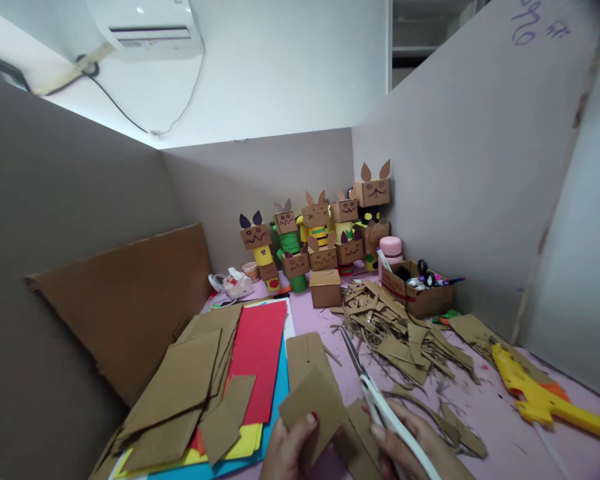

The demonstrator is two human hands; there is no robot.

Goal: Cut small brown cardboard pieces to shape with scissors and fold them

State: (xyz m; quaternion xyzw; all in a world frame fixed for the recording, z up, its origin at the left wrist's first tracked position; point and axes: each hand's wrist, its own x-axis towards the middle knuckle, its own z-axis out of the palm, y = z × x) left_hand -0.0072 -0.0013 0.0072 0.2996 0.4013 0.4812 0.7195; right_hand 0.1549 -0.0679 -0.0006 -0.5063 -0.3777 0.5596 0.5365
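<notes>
Left fingers [301,432] holding one cardboard piece [316,403], right fingers [396,451] one pair of scissors [379,404]

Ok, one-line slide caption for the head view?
Left hand holds a cardboard piece, right hand holds scissors; scraps and box-headed figures lie beyond.

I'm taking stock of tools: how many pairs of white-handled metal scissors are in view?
1: the white-handled metal scissors are in the right hand, near the pile of brown cardboard scraps. More could be hidden under that pile.
</notes>
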